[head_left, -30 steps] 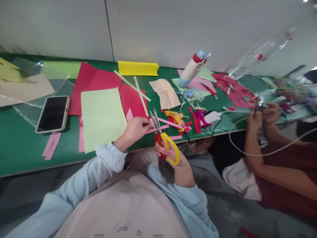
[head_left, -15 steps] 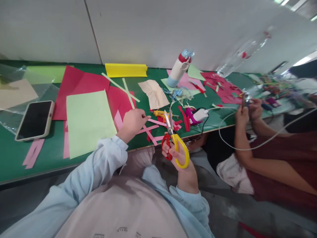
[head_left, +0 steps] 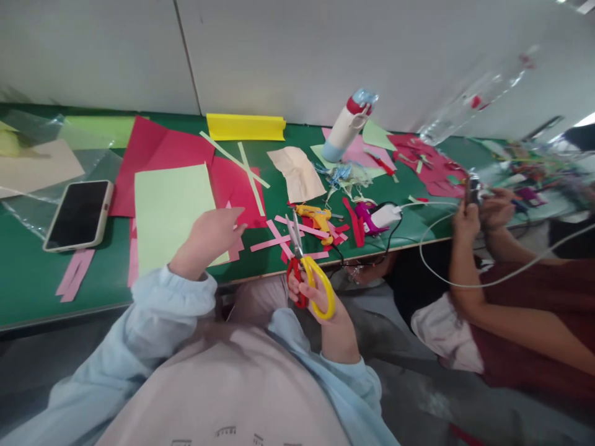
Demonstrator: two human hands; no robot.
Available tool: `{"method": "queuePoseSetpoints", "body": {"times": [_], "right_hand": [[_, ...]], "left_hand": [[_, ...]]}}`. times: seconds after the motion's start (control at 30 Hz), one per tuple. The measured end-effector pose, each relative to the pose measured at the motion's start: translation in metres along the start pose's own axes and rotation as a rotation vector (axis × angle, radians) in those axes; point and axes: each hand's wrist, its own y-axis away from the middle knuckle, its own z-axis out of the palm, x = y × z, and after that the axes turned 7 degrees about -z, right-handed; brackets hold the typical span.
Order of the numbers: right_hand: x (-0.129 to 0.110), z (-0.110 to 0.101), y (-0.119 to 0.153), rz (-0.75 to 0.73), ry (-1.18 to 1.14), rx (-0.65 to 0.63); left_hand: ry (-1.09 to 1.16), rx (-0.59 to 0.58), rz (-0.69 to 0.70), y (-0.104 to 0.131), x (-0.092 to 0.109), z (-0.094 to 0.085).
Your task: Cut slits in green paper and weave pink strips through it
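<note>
My right hand (head_left: pixel 320 303) holds scissors (head_left: pixel 312 279) by their red and yellow handles, the blades slightly apart and pointing at the table. Fingers apart and nothing in them, my left hand (head_left: pixel 211 238) is over the lower right part of a light green sheet (head_left: pixel 170 204). Red paper (head_left: pixel 160 148) lies behind and beside that sheet. Several pink strips (head_left: pixel 264 244) are scattered between my hands, by the scissor tips. Two pale green strips (head_left: pixel 253 186) cross on the red paper. A yellow glue gun (head_left: pixel 316 216) rests just beyond the blades.
A phone (head_left: pixel 79 215) lies at the left. Behind are a folded yellow sheet (head_left: pixel 246 128), beige cloth-like paper (head_left: pixel 297 173) and a bottle (head_left: pixel 346 127). A purple glue gun (head_left: pixel 367 218) with a cable is at right, near another person's hands (head_left: pixel 469 217).
My left hand has moved left from the pink strips to the green sheet, and its fingers have opened. The scissors in my right hand have shifted slightly left.
</note>
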Motion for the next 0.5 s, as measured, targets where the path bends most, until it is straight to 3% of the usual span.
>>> {"method": "queuePoseSetpoints", "body": {"times": [0.13,0.3,0.4,0.5], "right_hand": [[0.000,0.022,-0.007,0.141,-0.090,-0.034],[-0.002,0.052,-0.033,0.177,0.008,-0.020],[-0.003,0.069,-0.053,0.081,0.217,0.018],[-0.009,0.088,-0.070,-0.011,0.599,0.034]], "left_hand": [[-0.034,0.003,-0.080,0.029,-0.033,0.009],[-0.051,0.097,-0.105,0.066,-0.044,0.024],[-0.036,0.169,-0.082,0.083,-0.046,0.032],[0.002,0.237,-0.050,0.094,-0.049,0.042]]}}
